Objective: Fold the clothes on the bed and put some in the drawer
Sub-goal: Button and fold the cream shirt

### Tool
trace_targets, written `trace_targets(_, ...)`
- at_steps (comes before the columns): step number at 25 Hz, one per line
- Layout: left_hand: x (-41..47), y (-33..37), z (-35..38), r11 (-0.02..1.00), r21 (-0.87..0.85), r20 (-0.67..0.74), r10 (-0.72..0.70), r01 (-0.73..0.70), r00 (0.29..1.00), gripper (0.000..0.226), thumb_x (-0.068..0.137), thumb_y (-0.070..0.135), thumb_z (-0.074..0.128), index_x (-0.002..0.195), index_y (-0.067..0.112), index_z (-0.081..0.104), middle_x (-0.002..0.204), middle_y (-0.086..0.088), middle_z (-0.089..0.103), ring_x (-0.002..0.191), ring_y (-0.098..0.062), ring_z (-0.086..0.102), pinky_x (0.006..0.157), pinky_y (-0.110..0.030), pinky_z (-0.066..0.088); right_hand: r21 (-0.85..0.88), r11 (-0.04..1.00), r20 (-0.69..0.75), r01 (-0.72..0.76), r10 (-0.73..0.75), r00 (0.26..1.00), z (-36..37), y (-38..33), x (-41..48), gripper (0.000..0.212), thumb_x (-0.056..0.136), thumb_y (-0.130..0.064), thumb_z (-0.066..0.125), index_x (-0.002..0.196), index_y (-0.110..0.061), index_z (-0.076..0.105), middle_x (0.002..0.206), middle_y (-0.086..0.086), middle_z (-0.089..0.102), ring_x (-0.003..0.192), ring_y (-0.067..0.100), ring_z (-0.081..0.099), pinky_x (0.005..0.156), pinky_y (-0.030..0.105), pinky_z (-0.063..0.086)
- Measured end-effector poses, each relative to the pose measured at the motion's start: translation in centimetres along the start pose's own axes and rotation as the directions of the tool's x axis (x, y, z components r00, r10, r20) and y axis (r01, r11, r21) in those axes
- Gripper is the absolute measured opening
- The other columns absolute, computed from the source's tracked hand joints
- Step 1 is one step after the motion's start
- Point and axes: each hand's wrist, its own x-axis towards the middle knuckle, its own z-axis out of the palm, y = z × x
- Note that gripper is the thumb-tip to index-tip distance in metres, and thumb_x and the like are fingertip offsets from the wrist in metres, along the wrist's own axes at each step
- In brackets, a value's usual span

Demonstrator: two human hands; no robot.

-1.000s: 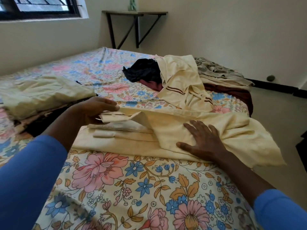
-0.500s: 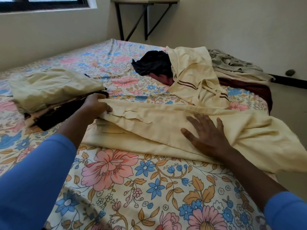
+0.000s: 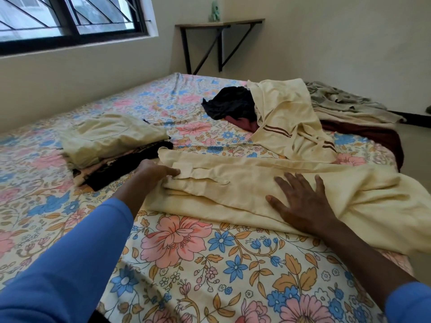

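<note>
— Cream garment (image 3: 245,183): where does it lie, from your side?

— Across the near half of the bed (image 3: 186,264), on the flowered sheet. It is folded lengthwise in layers, and its right end is bunched at the mattress edge.

— And the hands?

— At the left end of the fold the left hand (image 3: 156,174) rests with fingers nearly straight, tips on a pale square patch (image 3: 183,170). Whether the thumb is tucked under the cloth, I cannot tell. On the middle of the garment the right hand (image 3: 300,203) lies flat, fingers spread, gripping nothing.

— What differs from a second ago?

— Then the left hand held the upper layer raised off the lower ones. Half a second ago it was curled round that edge, drawing it leftward. Now the layer lies down flat and the fingers have straightened. The right hand has stayed pressed on the same spot throughout.

— The rest?

— Just beside the garment's left end sits the folded stack (image 3: 112,138), a cream piece on top of dark ones, unmoved. Farther back lies the unfolded heap: a black garment (image 3: 229,103), a striped cream garment (image 3: 286,127), maroon cloth (image 3: 373,134) beneath, grey clothes (image 3: 338,99) behind. On the far walls are a window (image 3: 70,17) and a wall shelf (image 3: 219,23).
</note>
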Motion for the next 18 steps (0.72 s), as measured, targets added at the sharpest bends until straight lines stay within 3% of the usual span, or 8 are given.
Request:
trace_targets(4, -1.3, 0.7, -0.8, 0.945, -0.304, 0.161, -0.073, 0.120, 0.984, 0.058, 0.071, 0.007, 0.091, 0.122, 0.000, 0.066, 0.114, -0.020, 0.073, 0.098, -0.039, 0.072, 0.077, -0.048, 0.061, 0.001, 1.000, -0.044, 0.019, -0.019, 0.999, -0.3, 0.4, -0.4, 0.101, 0.077, -0.084, -0.008, 0.161, -0.038, 0.022, 0.172, -0.003, 0.017, 0.159, 0.019, 0.009, 0.125, 0.055, -0.007)
trace_targets(6, -3.0, 2.4, -0.6, 0.955, -0.298, 0.113, 0.030, 0.005, 0.993, 0.045, 0.079, 0.004, 0.084, 0.121, 0.002, 0.066, 0.110, -0.021, 0.072, 0.097, -0.039, 0.072, 0.086, -0.054, 0.061, 0.100, 0.993, -0.196, 0.056, -0.035, 0.980, -0.5, 0.6, -0.8, 0.081, 0.087, -0.075, 0.018, 0.151, -0.033, 0.045, 0.161, -0.001, 0.040, 0.151, 0.020, 0.032, 0.125, 0.054, 0.011)
trace_targets(8, -5.4, 4.7, 0.1, 0.945, -0.289, 0.037, 0.168, -0.151, 0.985, 0.040, 0.081, 0.003, 0.079, 0.118, 0.004, 0.064, 0.105, -0.021, 0.071, 0.092, -0.038, 0.072, 0.087, -0.054, 0.061, 0.419, 0.903, -0.313, 0.098, 0.042, 0.949, -1.0, 0.4, -0.9, 0.051, 0.095, -0.057, 0.053, 0.134, -0.027, 0.063, 0.141, -0.001, 0.060, 0.129, 0.020, 0.056, 0.113, 0.047, 0.039)
trace_targets(9, -6.8, 6.3, 1.3, 0.941, -0.263, 0.034, 0.231, -0.214, 0.972, 0.035, 0.083, 0.004, 0.077, 0.114, 0.005, 0.063, 0.102, -0.021, 0.071, 0.089, -0.037, 0.072, 0.086, -0.052, 0.062, 0.629, 0.774, -0.278, 0.066, 0.144, 0.950, -1.7, 0.7, -1.0, 0.038, 0.096, -0.046, 0.063, 0.128, -0.025, 0.067, 0.132, -0.002, 0.066, 0.117, 0.019, 0.064, 0.104, 0.044, 0.048)
trace_targets(11, -9.2, 9.2, 3.5, 0.931, -0.179, 0.043, 0.331, -0.319, 0.943, 0.024, 0.084, 0.005, 0.074, 0.105, 0.009, 0.061, 0.097, -0.018, 0.070, 0.085, -0.033, 0.073, 0.082, -0.049, 0.064, 0.947, 0.317, -0.055, -0.045, 0.298, 0.953, -3.2, 0.3, -0.9, 0.026, 0.099, -0.037, 0.066, 0.119, -0.021, 0.069, 0.121, 0.004, 0.071, 0.099, 0.020, 0.071, 0.092, 0.042, 0.058)
trace_targets(13, -12.2, 11.9, 6.6, 0.901, -0.059, 0.066, 0.434, -0.431, 0.898, 0.022, 0.083, 0.008, 0.072, 0.103, 0.010, 0.062, 0.098, -0.015, 0.070, 0.086, -0.030, 0.072, 0.080, -0.045, 0.064, 0.959, -0.204, 0.250, -0.196, 0.286, 0.925, -4.5, 0.6, -1.2, 0.031, 0.102, -0.040, 0.061, 0.119, -0.014, 0.066, 0.120, 0.016, 0.071, 0.096, 0.029, 0.074, 0.083, 0.041, 0.058)
trace_targets(14, -13.7, 12.8, 8.4, 0.870, 0.021, 0.075, 0.490, -0.493, 0.868, 0.021, 0.084, 0.011, 0.072, 0.103, 0.008, 0.063, 0.098, -0.013, 0.069, 0.085, -0.027, 0.070, 0.076, -0.040, 0.063, 0.889, -0.378, 0.360, -0.259, 0.228, 0.905, -4.8, 0.9, -1.3, 0.040, 0.102, -0.045, 0.058, 0.121, -0.011, 0.063, 0.120, 0.020, 0.070, 0.099, 0.034, 0.073, 0.084, 0.043, 0.057)
trace_targets(18, -19.6, 13.3, 16.8, 0.767, 0.239, 0.212, 0.558, -0.596, 0.802, 0.034, 0.090, 0.024, 0.071, 0.116, 0.006, 0.060, 0.113, -0.014, 0.065, 0.100, -0.028, 0.063, 0.075, -0.032, 0.051, 0.681, -0.655, 0.481, -0.329, 0.061, 0.875, -4.4, 2.2, -2.1, 0.072, 0.096, -0.068, 0.050, 0.132, -0.007, 0.058, 0.127, 0.026, 0.068, 0.113, 0.044, 0.068, 0.094, 0.054, 0.055)
